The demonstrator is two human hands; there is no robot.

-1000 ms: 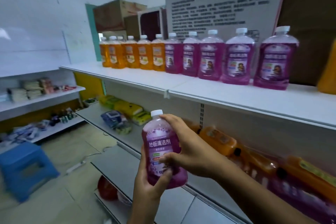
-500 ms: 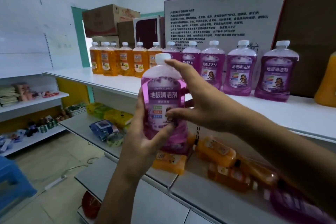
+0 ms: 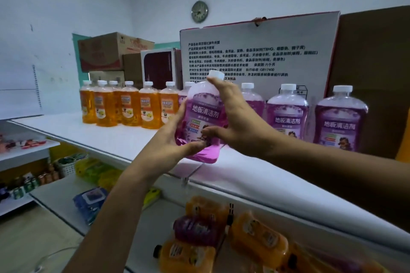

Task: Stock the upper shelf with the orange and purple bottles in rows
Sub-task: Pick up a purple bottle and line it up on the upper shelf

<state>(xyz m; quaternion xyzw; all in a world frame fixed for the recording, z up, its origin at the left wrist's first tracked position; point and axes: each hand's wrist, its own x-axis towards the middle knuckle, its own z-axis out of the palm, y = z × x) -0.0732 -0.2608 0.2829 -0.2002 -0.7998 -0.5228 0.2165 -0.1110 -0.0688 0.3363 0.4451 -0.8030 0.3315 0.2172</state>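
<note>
Purple bottle gripped between our left hand and right hand, above the upper shelf; back row stands, front row unstarted.

Purple bottle tilted, seemingly just above upper shelf, orange bottles rowed behind

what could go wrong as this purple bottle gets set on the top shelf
1. The held purple bottle is tilted above the upper shelf; set down crooked, it may topple.
2. The right hand is near the standing purple bottles and could knock one.
3. The left hand grips low and could get pinched.
</note>
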